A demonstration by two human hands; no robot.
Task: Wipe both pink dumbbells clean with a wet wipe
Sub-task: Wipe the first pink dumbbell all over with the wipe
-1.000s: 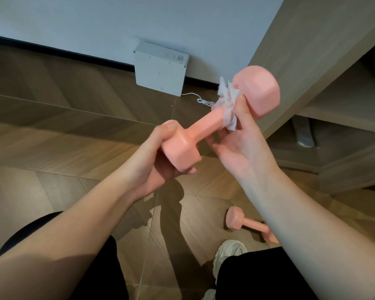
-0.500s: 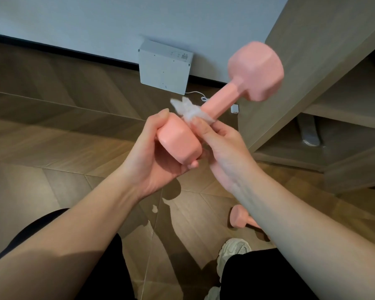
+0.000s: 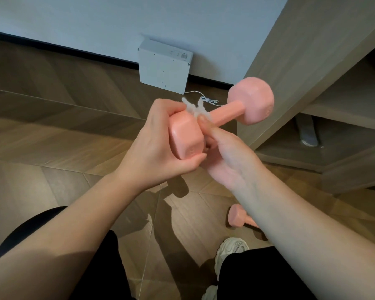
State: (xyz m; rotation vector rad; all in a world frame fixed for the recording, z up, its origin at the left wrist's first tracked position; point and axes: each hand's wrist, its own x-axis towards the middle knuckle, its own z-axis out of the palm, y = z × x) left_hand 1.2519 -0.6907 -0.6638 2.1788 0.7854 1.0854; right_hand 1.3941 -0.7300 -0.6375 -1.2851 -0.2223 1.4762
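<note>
Seen through the head camera, the matte pink blocky-headed dumbbell (image 3: 250,100) is up in the air. The left hand (image 3: 152,146) is clamped round its near head and the right hand (image 3: 230,159) pinches the crumpled white wet wipe (image 3: 193,108) against the bar, wrapped round it, I think, the underside being hidden. The second pink dumbbell (image 3: 236,217) lies on the wooden floor (image 3: 52,126), by my reckoning still to do. A second ago the wipe sat by the far head; it has slid down to the near one.
</note>
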